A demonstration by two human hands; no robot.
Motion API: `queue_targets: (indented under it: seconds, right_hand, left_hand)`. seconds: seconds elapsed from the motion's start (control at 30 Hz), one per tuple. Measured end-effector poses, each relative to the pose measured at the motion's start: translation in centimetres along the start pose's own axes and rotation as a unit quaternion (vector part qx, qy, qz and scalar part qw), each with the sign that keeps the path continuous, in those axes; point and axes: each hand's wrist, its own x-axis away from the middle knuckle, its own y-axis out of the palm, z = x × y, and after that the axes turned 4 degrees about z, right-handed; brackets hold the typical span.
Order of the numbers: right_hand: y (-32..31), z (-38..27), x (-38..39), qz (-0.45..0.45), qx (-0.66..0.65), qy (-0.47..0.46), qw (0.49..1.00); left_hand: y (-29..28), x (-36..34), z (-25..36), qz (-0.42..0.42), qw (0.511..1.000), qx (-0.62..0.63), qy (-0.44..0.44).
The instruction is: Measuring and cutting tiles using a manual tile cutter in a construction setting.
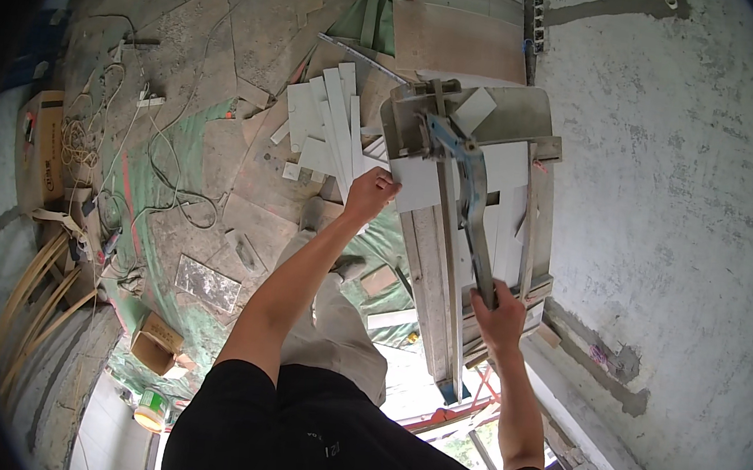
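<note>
A manual tile cutter (424,276) with a long rail stands in front of me, slightly to the right. My right hand (500,321) is wrapped round the end of its long metal handle (481,245), which slants up toward the far end of the rail. A pale tile (416,184) lies across the cutter's bed under the rail. At this tile's left edge my left hand (371,196) is closed, its fingertips on the edge. Another pale tile (507,180) lies to the right of the rail, partly hidden by the handle.
Cut tile strips (341,118) are piled on the floor left of the cutter. Cables (176,202) run over the floor at left, near an open cardboard box (156,343) and a bucket (151,411). A rough plastered wall (670,200) rises at right.
</note>
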Motion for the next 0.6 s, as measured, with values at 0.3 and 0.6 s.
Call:
queue_targets:
  seconds: [0.3, 0.6]
  right_hand:
    - [1.6, -2.9, -1.0, 0.030, 0.041, -0.011, 0.999]
    - [13.7, -5.0, 11.7, -0.156, -0.211, -0.064, 0.963]
  left_hand:
    - [-0.3, 4.3, -0.5, 0.030, 0.998, 0.003, 0.055]
    - [-9.5, 6.6, -22.3, 0.246, 0.960, 0.046, -0.124]
